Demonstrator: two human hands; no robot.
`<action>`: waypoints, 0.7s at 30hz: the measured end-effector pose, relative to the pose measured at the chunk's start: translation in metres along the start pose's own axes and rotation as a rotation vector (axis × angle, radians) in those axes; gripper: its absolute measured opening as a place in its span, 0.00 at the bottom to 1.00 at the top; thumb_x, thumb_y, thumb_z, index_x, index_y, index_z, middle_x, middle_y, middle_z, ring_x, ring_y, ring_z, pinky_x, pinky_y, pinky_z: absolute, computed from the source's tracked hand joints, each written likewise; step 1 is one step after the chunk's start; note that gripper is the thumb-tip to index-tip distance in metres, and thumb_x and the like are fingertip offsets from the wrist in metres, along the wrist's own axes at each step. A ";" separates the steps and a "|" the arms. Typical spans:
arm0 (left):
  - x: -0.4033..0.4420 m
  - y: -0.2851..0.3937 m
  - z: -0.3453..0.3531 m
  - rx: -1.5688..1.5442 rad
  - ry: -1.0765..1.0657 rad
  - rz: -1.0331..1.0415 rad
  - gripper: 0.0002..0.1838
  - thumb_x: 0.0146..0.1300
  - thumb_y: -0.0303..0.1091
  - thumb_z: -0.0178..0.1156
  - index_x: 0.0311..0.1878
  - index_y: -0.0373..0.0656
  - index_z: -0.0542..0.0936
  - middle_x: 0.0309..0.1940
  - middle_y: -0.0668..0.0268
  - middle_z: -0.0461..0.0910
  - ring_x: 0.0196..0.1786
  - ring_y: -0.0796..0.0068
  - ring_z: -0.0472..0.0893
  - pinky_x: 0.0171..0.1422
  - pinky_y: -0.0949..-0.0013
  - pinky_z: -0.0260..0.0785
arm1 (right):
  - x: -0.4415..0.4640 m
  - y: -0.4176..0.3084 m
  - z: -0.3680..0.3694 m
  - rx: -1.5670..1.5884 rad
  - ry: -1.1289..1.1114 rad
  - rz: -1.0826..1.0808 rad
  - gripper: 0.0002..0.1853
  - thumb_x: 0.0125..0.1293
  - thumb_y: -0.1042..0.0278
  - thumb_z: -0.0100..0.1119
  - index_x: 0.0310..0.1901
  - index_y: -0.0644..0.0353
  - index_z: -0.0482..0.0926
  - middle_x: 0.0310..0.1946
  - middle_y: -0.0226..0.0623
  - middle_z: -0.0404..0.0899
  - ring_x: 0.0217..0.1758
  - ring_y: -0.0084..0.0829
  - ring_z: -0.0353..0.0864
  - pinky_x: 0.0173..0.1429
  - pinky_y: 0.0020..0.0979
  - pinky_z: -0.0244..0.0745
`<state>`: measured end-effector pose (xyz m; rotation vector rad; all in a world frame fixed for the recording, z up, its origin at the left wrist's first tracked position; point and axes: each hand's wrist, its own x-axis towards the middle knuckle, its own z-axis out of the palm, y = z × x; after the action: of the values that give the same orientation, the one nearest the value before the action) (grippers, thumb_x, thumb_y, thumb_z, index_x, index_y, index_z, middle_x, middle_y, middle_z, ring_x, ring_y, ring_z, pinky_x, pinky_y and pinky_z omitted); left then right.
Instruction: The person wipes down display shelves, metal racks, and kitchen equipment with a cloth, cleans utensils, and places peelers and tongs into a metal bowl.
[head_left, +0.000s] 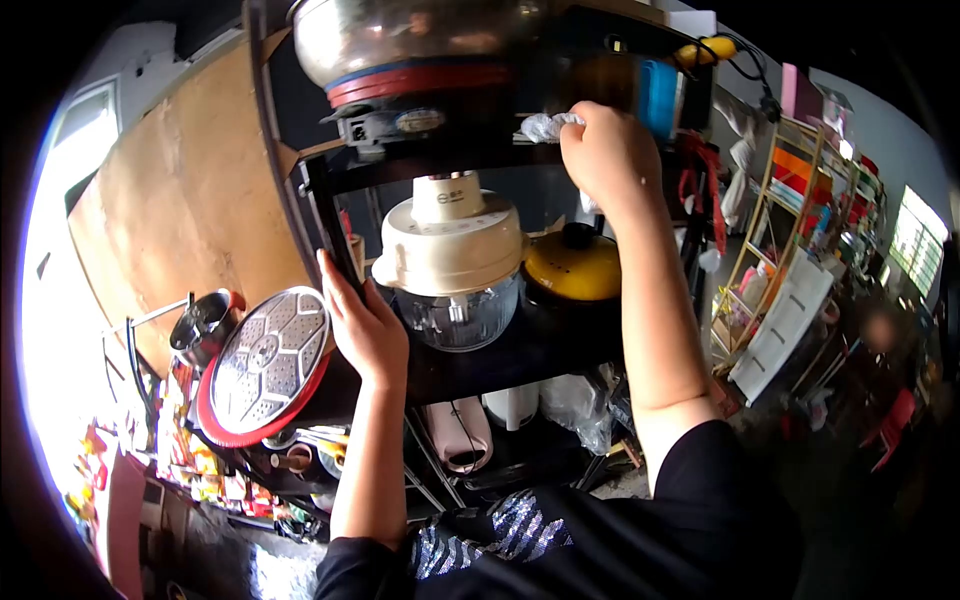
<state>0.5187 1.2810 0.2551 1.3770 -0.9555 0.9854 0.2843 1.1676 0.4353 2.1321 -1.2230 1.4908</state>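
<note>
Crumpled whitish wad pokes out left of right hand, long axis roughly sideways, at front edge of black upper shelf. Right hand closed around it, clearly nearer one. Left hand well apart, lower left—open, fingers extended along black upright post. Wad looks thin, creased, slightly shiny—cloth or plastic, cannot tell.

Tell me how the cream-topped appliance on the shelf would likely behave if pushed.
The cream-topped appliance may tip if pushed high, since its bulky housing sits above a clear bowl. That smooth, see-through bowl looks rigid and could crack if knocked.
</note>
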 end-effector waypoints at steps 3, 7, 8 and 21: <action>0.000 0.003 -0.003 -0.073 -0.028 -0.056 0.32 0.74 0.30 0.50 0.78 0.35 0.54 0.74 0.44 0.62 0.74 0.43 0.65 0.75 0.55 0.60 | -0.020 -0.027 0.022 0.208 0.236 -0.189 0.10 0.60 0.70 0.58 0.41 0.63 0.84 0.37 0.48 0.86 0.42 0.49 0.86 0.47 0.43 0.82; -0.001 0.001 -0.004 -0.090 -0.023 -0.049 0.32 0.74 0.30 0.52 0.77 0.35 0.55 0.72 0.43 0.64 0.72 0.43 0.67 0.73 0.55 0.62 | -0.042 -0.069 0.054 0.493 0.486 -0.518 0.13 0.54 0.78 0.58 0.43 0.62 0.80 0.39 0.44 0.83 0.44 0.48 0.82 0.55 0.44 0.77; -0.002 0.000 -0.005 -0.124 -0.029 -0.055 0.32 0.73 0.30 0.52 0.77 0.35 0.55 0.70 0.42 0.66 0.70 0.41 0.69 0.71 0.55 0.64 | -0.046 -0.081 0.061 0.597 0.468 -0.586 0.16 0.55 0.79 0.58 0.47 0.62 0.79 0.43 0.45 0.82 0.47 0.49 0.81 0.58 0.45 0.75; 0.005 -0.052 -0.044 -1.951 -0.271 -0.698 0.33 0.77 0.53 0.40 0.74 0.37 0.63 0.73 0.47 0.65 0.75 0.55 0.65 0.81 0.53 0.50 | -0.128 -0.167 0.125 0.860 0.210 -0.661 0.24 0.67 0.80 0.50 0.65 0.61 0.75 0.70 0.50 0.68 0.75 0.56 0.64 0.76 0.51 0.64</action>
<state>0.5675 1.3270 0.2436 0.0064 -0.9253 -0.7340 0.4762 1.2528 0.3096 2.3665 0.2959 1.9939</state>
